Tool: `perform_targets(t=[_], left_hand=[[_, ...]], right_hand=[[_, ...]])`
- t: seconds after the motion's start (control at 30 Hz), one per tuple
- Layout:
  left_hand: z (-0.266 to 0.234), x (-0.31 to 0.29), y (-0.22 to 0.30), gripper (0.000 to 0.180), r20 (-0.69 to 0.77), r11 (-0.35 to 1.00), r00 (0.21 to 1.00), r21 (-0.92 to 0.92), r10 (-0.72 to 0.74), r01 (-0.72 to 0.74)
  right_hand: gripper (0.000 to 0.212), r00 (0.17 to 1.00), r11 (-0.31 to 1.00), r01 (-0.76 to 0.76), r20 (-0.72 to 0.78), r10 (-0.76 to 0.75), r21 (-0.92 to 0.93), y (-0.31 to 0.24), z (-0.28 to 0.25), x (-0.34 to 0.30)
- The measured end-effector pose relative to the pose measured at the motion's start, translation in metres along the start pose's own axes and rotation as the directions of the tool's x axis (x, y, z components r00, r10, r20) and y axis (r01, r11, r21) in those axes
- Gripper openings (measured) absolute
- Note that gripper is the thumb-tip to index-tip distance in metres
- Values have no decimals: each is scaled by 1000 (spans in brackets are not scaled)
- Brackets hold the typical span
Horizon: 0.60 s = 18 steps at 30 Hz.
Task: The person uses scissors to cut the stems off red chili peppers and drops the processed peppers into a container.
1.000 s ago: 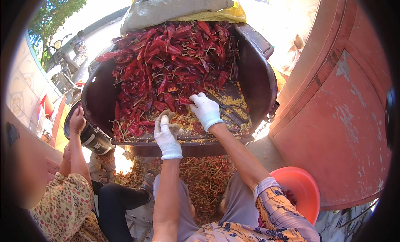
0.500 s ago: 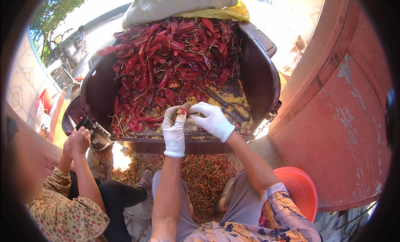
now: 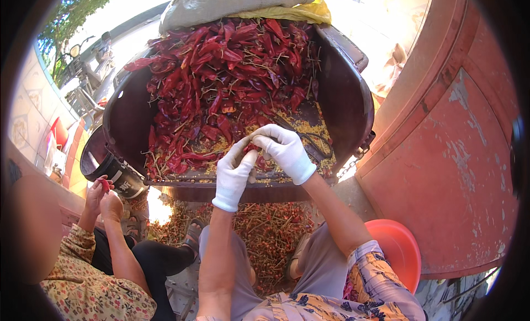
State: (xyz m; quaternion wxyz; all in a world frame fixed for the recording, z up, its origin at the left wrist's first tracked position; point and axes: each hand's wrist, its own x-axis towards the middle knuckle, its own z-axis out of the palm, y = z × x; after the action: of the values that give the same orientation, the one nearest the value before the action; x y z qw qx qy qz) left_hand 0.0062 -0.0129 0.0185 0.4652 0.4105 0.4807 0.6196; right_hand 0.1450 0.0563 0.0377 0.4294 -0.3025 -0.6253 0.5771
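Both my hands wear white gloves and meet over the front edge of a dark cart bed (image 3: pixel 345 94). A small red chili pepper (image 3: pixel 252 149) shows between them, mostly covered by fingers. My left hand (image 3: pixel 234 174) is closed on it, and my right hand (image 3: pixel 281 152) pinches it from the other side. Behind them rises a heap of dried red chili peppers (image 3: pixel 221 72) with thin stems. Yellow seeds (image 3: pixel 301 125) are scattered over the bed's floor. A pair of dark scissors (image 3: pixel 323 141) lies there, partly hidden by my right hand.
At the left, a co-worker's hands (image 3: pixel 105 197) hold a red chili beside a black bucket (image 3: pixel 118 177). Stems litter the ground (image 3: pixel 270 232) between my feet. An orange-red basin (image 3: pixel 395 249) sits at my right, near a red metal door (image 3: pixel 441 188). Sacks (image 3: pixel 237 6) top the heap.
My fingers have closed further over the chili, and my right hand has shifted slightly up. The co-worker's hands have lowered, and a red chili now shows in them.
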Motion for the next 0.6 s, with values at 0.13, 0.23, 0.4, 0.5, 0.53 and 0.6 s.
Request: perform_targets(t=[0.13,0.23,0.4,0.5,0.53,0.6], left_hand=[[-3,-2,1,31,20,996,1000,83,20,-21],[1,5,-16,22,-53,973,981,150,185,-176],[-3,0,-8,17,-72,995,995,65,75,-71],[-6,-3,-5,14,-38,1000,999,-26,-5,4],[-7,-1,-7,14,-29,1000,1000,-26,-5,4],[-4,0,-10,14,-35,1000,999,-16,-7,6]], right_hand=[[13,993,990,-115,49,111,84,-7,-1,-2],[9,978,944,181,-54,-203,-274,1,7,-3],[7,941,874,337,88,-327,-350,-4,1,-2],[7,993,983,36,121,-14,-181,-16,0,-6],[7,993,982,36,119,-14,-187,-14,-2,-5],[6,975,920,224,82,-209,-320,-5,-3,-3]])
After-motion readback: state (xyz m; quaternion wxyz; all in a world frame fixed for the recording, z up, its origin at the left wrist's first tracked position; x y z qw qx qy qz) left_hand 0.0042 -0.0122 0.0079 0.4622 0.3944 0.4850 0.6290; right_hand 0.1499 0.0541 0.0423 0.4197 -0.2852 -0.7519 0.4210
